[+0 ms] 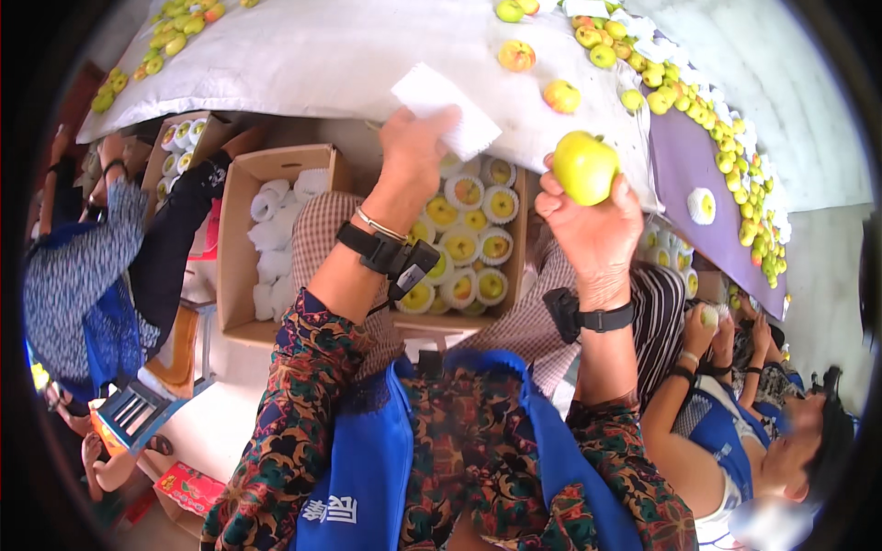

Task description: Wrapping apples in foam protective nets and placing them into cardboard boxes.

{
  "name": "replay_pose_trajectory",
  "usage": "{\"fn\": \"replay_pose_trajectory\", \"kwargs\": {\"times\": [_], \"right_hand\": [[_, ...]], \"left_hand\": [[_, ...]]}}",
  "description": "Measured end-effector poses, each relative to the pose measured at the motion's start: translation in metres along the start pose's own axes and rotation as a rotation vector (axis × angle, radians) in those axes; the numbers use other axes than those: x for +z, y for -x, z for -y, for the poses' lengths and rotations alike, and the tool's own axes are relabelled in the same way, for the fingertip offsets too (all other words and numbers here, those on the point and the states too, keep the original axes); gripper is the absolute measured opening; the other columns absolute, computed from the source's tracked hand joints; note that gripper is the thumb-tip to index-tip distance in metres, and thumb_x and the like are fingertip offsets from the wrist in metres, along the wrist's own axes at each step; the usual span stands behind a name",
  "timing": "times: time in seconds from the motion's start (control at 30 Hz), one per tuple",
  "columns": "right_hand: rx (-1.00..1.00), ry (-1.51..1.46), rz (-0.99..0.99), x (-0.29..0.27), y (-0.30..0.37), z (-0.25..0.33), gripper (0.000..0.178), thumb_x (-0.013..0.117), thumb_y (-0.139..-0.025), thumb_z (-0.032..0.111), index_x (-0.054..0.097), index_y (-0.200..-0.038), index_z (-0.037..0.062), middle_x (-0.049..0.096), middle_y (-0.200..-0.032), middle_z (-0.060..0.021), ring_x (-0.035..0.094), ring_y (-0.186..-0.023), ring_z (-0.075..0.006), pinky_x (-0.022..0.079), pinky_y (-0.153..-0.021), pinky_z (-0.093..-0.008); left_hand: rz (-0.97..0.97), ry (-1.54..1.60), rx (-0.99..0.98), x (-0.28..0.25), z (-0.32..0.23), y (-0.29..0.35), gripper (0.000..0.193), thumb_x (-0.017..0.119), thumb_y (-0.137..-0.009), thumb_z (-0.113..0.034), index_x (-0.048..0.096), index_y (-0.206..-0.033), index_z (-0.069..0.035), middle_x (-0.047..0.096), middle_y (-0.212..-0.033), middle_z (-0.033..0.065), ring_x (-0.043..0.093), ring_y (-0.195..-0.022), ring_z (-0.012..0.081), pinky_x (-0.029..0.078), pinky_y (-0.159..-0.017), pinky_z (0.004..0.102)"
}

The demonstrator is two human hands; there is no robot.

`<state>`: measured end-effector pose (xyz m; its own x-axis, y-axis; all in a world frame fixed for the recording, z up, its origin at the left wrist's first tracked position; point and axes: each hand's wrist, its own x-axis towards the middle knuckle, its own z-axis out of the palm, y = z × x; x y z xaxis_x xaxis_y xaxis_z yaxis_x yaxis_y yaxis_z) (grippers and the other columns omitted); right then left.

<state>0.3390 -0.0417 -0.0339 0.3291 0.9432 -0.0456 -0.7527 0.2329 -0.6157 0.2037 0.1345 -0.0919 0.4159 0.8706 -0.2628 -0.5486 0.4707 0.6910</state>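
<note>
My left hand (412,151) is closed on a flat white foam net sleeve (445,108) above the near edge of the cloth-covered table. Between thumb and fingers, my right hand (597,225) holds up a yellow-green apple (586,169), bare of any sleeve. Below and between my hands, a cardboard box (516,266) holds rows of apples (459,243) in white foam sleeves; my left forearm hides part of it. To its left stands another cardboard box (241,312) with white foam sleeves (272,234) inside.
Loose apples (516,55) lie on the white-covered table (312,64), with a long row (726,151) along the right side. One sleeved apple (701,206) rests on purple cloth (675,165). People work at left and right. A blue stool (138,409) stands at lower left.
</note>
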Motion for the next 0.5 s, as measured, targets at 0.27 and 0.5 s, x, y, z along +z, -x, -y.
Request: {"fn": "replay_pose_trajectory", "kwargs": {"times": [0.27, 0.5], "right_hand": [[0.166, -0.077, 0.126, 0.022, 0.045, -0.071, 0.06, 0.069, -0.079, 0.02, 0.05, -0.132, -0.0017, 0.058, -0.129, -0.0154, 0.053, -0.124, -0.0295, 0.039, -0.106, -0.0587], [0.123, -0.059, 0.055, -0.008, 0.074, -0.088, 0.073, 0.067, -0.071, 0.015, 0.043, -0.138, -0.0009, 0.05, -0.139, -0.018, 0.044, -0.133, -0.0357, 0.032, -0.11, -0.0626]], "left_hand": [[-0.004, -0.123, 0.075, -0.035, -0.03, 0.086, 0.027, 0.067, -0.086, 0.001, 0.058, -0.112, -0.002, 0.067, -0.104, 0.008, 0.067, -0.09, 0.0203, 0.056, -0.078, 0.0344], [-0.069, -0.102, 0.133, -0.054, 0.02, 0.127, 0.029, 0.069, -0.082, -0.001, 0.062, -0.11, 0.003, 0.07, -0.102, 0.0101, 0.067, -0.091, 0.0198, 0.056, -0.08, 0.0338]]}}
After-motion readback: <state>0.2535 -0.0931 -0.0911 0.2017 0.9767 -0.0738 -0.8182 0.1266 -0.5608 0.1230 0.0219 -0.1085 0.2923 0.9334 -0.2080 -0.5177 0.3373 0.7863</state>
